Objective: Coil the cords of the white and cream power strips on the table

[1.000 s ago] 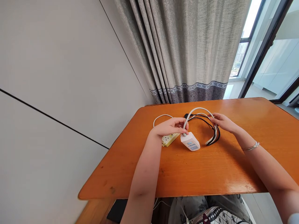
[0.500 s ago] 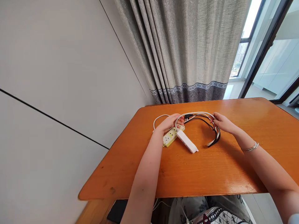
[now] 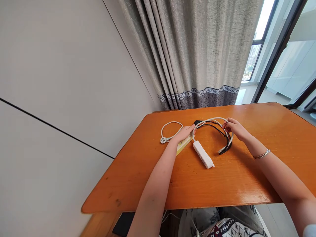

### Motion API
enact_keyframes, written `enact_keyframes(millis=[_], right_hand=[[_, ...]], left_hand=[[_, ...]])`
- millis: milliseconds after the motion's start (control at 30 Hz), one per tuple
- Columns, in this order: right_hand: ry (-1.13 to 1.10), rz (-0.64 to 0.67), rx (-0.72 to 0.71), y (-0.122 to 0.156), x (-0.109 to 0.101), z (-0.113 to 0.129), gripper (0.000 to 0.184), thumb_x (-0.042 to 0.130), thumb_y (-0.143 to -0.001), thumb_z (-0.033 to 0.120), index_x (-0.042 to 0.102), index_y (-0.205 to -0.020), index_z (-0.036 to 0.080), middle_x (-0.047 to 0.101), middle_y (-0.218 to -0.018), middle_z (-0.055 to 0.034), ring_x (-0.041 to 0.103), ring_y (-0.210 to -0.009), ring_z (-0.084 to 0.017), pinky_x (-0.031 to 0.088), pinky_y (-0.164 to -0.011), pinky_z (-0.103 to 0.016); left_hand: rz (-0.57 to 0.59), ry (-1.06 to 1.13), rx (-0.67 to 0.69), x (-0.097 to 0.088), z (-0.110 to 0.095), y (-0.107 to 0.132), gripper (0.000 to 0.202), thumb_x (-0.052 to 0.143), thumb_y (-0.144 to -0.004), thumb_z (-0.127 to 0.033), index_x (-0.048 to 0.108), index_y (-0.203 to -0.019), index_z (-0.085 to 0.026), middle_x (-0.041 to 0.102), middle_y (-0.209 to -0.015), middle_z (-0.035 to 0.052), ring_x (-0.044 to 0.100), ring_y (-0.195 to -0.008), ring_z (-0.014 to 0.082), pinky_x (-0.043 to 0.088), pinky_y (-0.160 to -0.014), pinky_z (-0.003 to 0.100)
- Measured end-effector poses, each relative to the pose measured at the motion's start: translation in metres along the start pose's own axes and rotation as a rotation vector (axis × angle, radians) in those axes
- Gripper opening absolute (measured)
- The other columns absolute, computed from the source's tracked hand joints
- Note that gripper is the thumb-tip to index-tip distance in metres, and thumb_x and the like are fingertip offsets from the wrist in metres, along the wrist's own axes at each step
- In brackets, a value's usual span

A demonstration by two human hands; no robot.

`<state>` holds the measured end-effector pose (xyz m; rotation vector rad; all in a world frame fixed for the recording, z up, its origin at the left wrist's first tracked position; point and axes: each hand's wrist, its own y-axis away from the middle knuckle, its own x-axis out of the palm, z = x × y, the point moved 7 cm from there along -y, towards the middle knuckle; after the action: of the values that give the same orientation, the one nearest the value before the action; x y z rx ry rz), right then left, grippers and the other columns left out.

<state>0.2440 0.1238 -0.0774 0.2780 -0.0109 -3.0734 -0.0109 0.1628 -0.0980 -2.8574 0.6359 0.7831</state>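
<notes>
My left hand (image 3: 185,133) is closed on the white cable (image 3: 207,120) near where it leaves the white power strip (image 3: 203,155). Under that hand lies a yellowish power strip (image 3: 184,145), partly covered. My right hand (image 3: 235,127) pinches the white cable at the right side of its loop, fingertips together. A black cable (image 3: 224,148) runs along the white one in the same bend, its black plug (image 3: 197,122) behind my left fingertips. To the left, a white plug (image 3: 163,140) ends a short curl of white cable on the table.
The orange wooden table (image 3: 138,177) has rounded corners and meets a pale wall (image 3: 61,82) on the left. A grey curtain (image 3: 197,59) hangs behind it. Below the front edge are a dark flat object (image 3: 123,222) and my lap (image 3: 207,219).
My left hand has moved slightly right along the cable. The white power strip has shifted right and toward me. The white plug at left now shows. My right hand stays about where it was.
</notes>
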Motion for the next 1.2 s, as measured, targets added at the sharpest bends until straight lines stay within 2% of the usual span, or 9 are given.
enact_keyframes(millis=[133, 267, 367, 433, 533, 667, 800, 933, 1200], right_hand=[[0.277, -0.034, 0.002, -0.004, -0.007, -0.006, 0.013, 0.052, -0.08, 0.034, 0.049, -0.078, 0.021, 0.066, -0.076, -0.0024, 0.054, -0.061, -0.013, 0.041, -0.058, -0.024], [0.636, -0.054, -0.039, -0.004, -0.012, -0.005, 0.007, 0.056, -0.083, 0.027, 0.057, -0.085, 0.02, 0.069, -0.08, -0.0038, 0.061, -0.072, -0.016, 0.043, -0.064, -0.025], [0.745, -0.063, -0.075, -0.003, -0.011, -0.002, 0.019, 0.058, -0.086, 0.031, 0.062, -0.1, 0.018, 0.071, -0.089, -0.0069, 0.063, -0.081, -0.02, 0.044, -0.07, -0.027], [0.73, -0.071, -0.109, -0.002, -0.01, 0.0, 0.025, 0.057, -0.088, 0.035, 0.063, -0.105, 0.017, 0.072, -0.093, -0.0084, 0.064, -0.083, -0.021, 0.045, -0.074, -0.029], [0.616, -0.093, -0.203, -0.001, -0.008, 0.008, 0.026, 0.054, -0.089, 0.037, 0.065, -0.102, 0.018, 0.072, -0.093, -0.0079, 0.064, -0.085, -0.021, 0.046, -0.077, -0.03], [0.438, -0.093, -0.327, 0.003, -0.002, 0.017, 0.03, 0.05, -0.09, 0.044, 0.066, -0.098, 0.019, 0.071, -0.094, -0.0058, 0.063, -0.085, -0.02, 0.047, -0.078, -0.03], [0.346, -0.092, -0.337, 0.006, 0.002, 0.019, 0.036, 0.049, -0.089, 0.05, 0.065, -0.095, 0.019, 0.068, -0.087, -0.0049, 0.06, -0.081, -0.019, 0.047, -0.074, -0.03], [0.249, -0.104, -0.34, 0.008, 0.003, 0.021, 0.038, 0.052, -0.086, 0.055, 0.064, -0.094, 0.02, 0.06, -0.073, -0.0015, 0.054, -0.07, -0.017, 0.043, -0.064, -0.028], [0.031, -0.172, -0.255, 0.005, -0.003, 0.011, 0.036, 0.058, -0.082, 0.054, 0.061, -0.091, 0.019, 0.046, -0.059, 0.0042, 0.043, -0.055, -0.013, 0.036, -0.053, -0.027]], left_hand=[[-0.011, -0.019, 0.001, -0.003, -0.009, 0.004, 0.046, 0.043, -0.084, -0.058, 0.064, -0.07, -0.018, 0.069, -0.083, 0.0068, 0.06, -0.079, 0.021, 0.048, -0.079, 0.034], [0.03, -0.129, 0.106, 0.006, -0.027, 0.007, 0.042, 0.039, -0.087, -0.046, 0.064, -0.065, -0.019, 0.072, -0.094, 0.0065, 0.064, -0.092, 0.0217, 0.048, -0.092, 0.034], [0.089, -0.259, 0.181, 0.018, -0.035, 0.009, 0.042, 0.039, -0.089, -0.04, 0.068, -0.066, -0.02, 0.072, -0.101, 0.0059, 0.064, -0.1, 0.0228, 0.045, -0.1, 0.035], [0.099, -0.317, 0.189, 0.022, -0.036, 0.008, 0.042, 0.039, -0.09, -0.036, 0.071, -0.068, -0.02, 0.071, -0.114, 0.0057, 0.064, -0.108, 0.0231, 0.044, -0.104, 0.035], [0.023, -0.439, 0.151, 0.019, -0.031, 0.005, 0.039, 0.041, -0.091, -0.029, 0.075, -0.076, -0.02, 0.066, -0.13, 0.0062, 0.06, -0.121, 0.0241, 0.042, -0.108, 0.033], [-0.097, -0.647, -0.006, 0.012, -0.016, 0.003, 0.026, 0.052, -0.091, -0.028, 0.072, -0.105, -0.02, 0.07, -0.122, 0.0105, 0.064, -0.115, 0.026, 0.047, -0.101, 0.036], [-0.119, -0.807, -0.106, 0.014, -0.005, 0.003, 0.042, 0.064, -0.086, -0.025, 0.061, -0.127, -0.017, 0.069, -0.125, 0.0143, 0.064, -0.116, 0.0286, 0.048, -0.095, 0.037], [-0.095, -0.891, -0.089, 0.017, -0.008, 0.004, 0.04, 0.061, -0.086, -0.025, 0.064, -0.125, -0.016, 0.068, -0.124, 0.0159, 0.062, -0.117, 0.0299, 0.046, -0.096, 0.036], [-0.025, -0.829, -0.059, 0.018, -0.013, 0.007, 0.036, 0.066, -0.074, -0.018, 0.069, -0.11, -0.018, 0.073, -0.112, 0.0124, 0.065, -0.108, 0.0299, 0.047, -0.088, 0.035]])
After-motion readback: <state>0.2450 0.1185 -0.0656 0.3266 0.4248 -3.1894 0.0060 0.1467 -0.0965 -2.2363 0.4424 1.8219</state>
